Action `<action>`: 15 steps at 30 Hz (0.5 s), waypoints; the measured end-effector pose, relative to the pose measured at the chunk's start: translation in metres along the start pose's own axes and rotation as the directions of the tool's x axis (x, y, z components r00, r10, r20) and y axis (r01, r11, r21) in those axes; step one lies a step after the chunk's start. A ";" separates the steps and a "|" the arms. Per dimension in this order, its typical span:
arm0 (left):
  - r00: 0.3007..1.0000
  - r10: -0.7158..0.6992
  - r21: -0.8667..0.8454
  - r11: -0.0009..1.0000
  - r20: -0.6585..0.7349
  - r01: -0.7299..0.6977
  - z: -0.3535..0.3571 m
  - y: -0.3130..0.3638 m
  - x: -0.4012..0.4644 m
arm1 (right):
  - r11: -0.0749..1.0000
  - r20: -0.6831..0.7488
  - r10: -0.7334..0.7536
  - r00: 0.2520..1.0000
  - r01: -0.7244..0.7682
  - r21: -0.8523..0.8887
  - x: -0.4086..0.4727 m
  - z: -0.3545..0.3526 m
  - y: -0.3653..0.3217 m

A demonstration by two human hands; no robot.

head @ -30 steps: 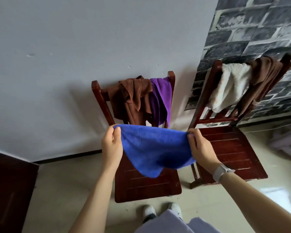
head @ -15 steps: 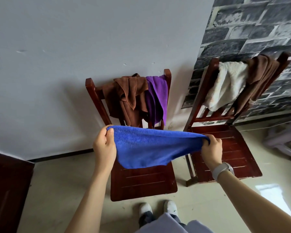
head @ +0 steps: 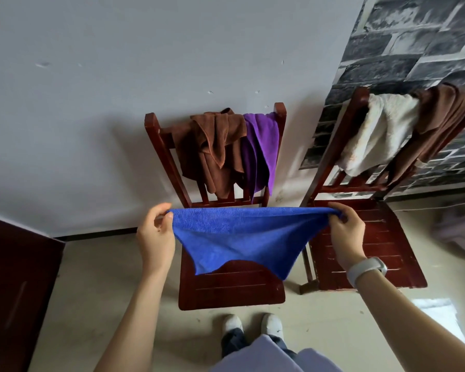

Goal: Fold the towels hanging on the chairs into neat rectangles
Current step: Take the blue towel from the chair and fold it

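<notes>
Fingers of left hand and right hand pinch blue towel corners, taut above chair | step: spreading | next: likely fold in 2, corners matched

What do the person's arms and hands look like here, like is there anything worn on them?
Both forearms are bare, with no sleeves in view down to the bottom edge of the picture. The left hand wears nothing: no glove, ring or band shows. The right hand is bare too, but its wrist carries a white band with a smooth rounded strap, like a watch or fitness tracker. Its face is not visible.
</notes>
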State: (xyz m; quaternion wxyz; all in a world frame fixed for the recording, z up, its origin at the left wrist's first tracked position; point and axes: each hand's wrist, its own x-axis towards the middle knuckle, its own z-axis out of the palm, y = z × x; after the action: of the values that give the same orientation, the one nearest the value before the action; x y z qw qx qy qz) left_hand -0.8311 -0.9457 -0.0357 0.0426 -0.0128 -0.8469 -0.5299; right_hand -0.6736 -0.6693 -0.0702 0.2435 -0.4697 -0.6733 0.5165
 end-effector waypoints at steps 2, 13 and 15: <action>0.999 -0.022 0.018 1.000 0.032 0.022 -0.001 -0.007 0.003 | 0.999 0.037 0.038 0.999 -0.039 0.032 0.002 0.000 -0.001; 0.799 0.214 0.415 0.763 0.562 -0.496 -0.003 -0.062 -0.012 | 0.918 0.230 -0.070 0.971 0.153 -0.366 -0.004 -0.011 0.023; 0.816 0.278 0.433 0.736 0.507 -0.520 -0.004 -0.071 -0.014 | 0.897 0.308 -0.058 0.950 0.185 -0.401 -0.008 -0.017 0.026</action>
State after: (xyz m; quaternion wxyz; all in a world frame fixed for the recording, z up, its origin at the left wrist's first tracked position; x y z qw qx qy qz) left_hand -0.8218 -0.9804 -0.0987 -0.0185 -0.2962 -0.9282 -0.2244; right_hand -0.6464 -0.6682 -0.0876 0.0664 -0.3877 -0.8259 0.4040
